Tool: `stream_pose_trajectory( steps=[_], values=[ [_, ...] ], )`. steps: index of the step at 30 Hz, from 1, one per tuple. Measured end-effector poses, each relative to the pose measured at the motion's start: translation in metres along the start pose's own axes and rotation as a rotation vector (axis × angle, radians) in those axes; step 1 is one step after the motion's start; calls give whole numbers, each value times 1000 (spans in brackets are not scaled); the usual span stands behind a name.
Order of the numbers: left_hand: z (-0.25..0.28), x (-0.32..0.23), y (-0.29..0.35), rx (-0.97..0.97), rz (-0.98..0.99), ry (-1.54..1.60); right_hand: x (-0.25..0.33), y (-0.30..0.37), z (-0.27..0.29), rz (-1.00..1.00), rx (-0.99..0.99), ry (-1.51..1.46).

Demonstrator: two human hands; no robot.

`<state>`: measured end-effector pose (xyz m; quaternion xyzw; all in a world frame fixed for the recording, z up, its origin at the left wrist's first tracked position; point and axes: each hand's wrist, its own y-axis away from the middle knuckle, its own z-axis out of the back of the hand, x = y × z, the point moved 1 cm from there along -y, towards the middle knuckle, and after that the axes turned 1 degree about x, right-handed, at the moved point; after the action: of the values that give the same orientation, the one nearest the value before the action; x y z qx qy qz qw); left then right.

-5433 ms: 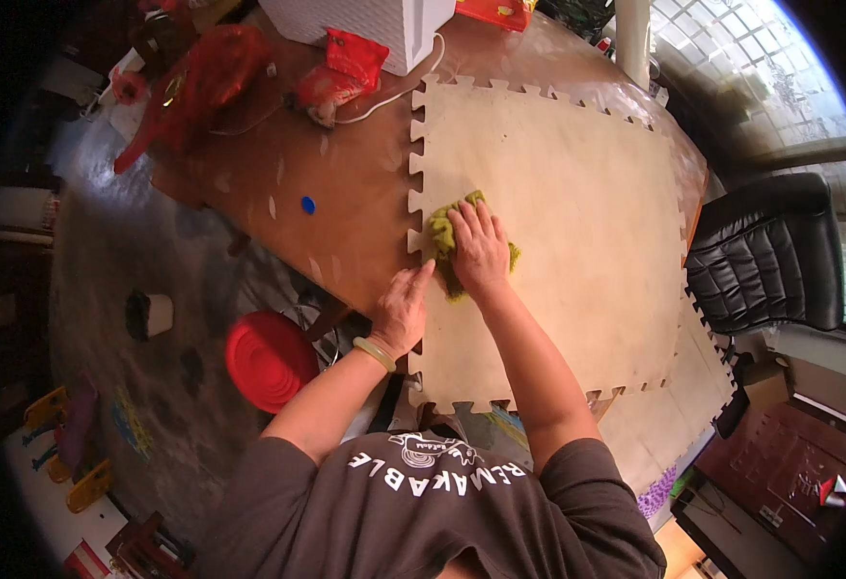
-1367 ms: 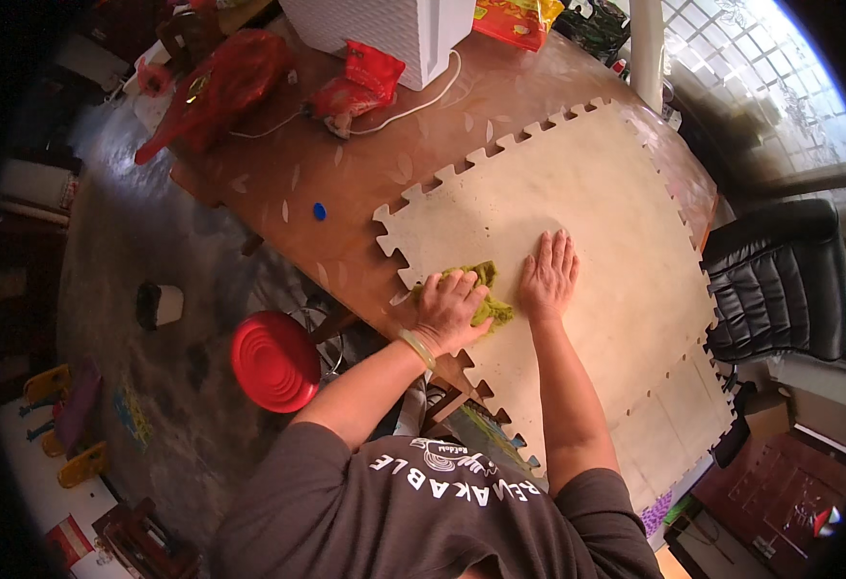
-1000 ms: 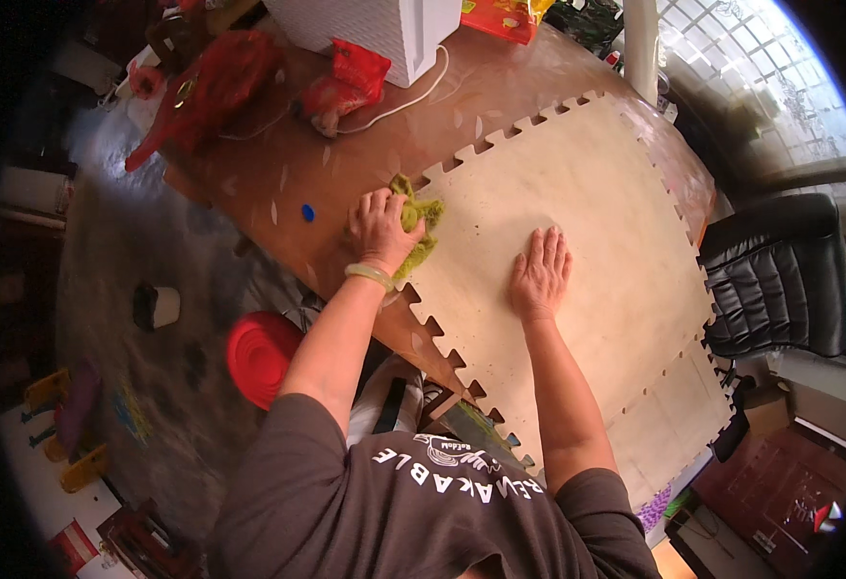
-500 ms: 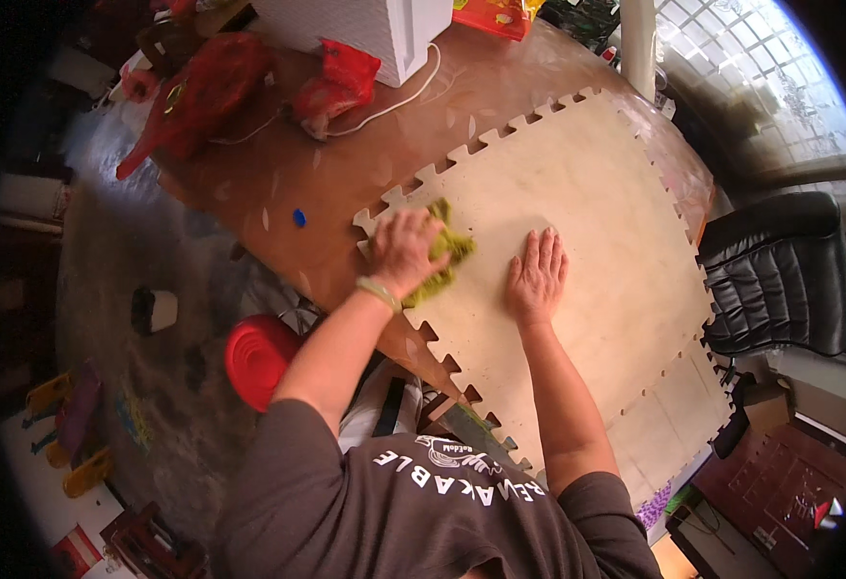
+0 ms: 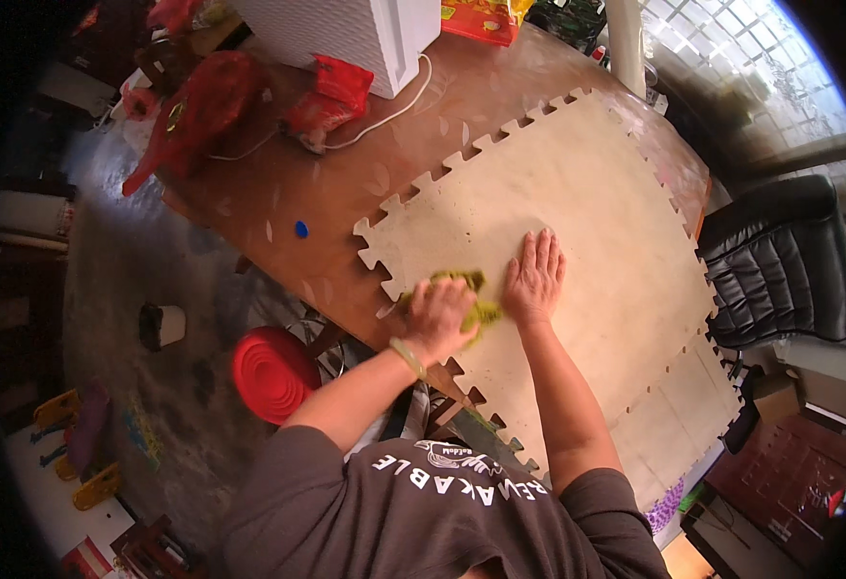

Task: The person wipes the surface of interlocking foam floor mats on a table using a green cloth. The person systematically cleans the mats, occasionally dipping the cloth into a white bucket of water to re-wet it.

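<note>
A cream foam mat (image 5: 597, 193) with jigsaw-toothed edges lies over the brown table, its near part hanging past the table's edge. My left hand (image 5: 439, 314), a pale bangle on its wrist, presses a yellow-green cloth (image 5: 486, 313) onto the mat close to its left toothed edge. The fingers curl over the cloth, which bunches out beyond them. To its right, my right hand (image 5: 536, 277) lies flat on the mat with fingers stretched out, holding nothing. Small dark specks show on the mat above the cloth.
On the table (image 5: 346, 183) are a white box (image 5: 346, 39), red plastic bags (image 5: 331, 96), a white cord and a blue oval piece (image 5: 301, 230). A red round stool (image 5: 273, 374) stands by my left arm. A black chair (image 5: 780, 261) is at the right.
My left hand has slid the cloth toward me and slightly right along the mat. The right hand stays nearly where it was. The whole view has shifted a little.
</note>
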<state>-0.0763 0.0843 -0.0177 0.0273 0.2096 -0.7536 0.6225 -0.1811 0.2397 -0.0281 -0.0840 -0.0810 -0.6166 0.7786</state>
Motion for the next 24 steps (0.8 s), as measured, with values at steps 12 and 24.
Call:
stream_pose_trajectory(
  steps=[12,24],
  values=[
    [-8,102,-118,-111,74,-129,-2,4,-8,31,-36,54],
    [-6,14,-44,-38,29,-48,-4,0,-11,0,-60,37]
  ],
)
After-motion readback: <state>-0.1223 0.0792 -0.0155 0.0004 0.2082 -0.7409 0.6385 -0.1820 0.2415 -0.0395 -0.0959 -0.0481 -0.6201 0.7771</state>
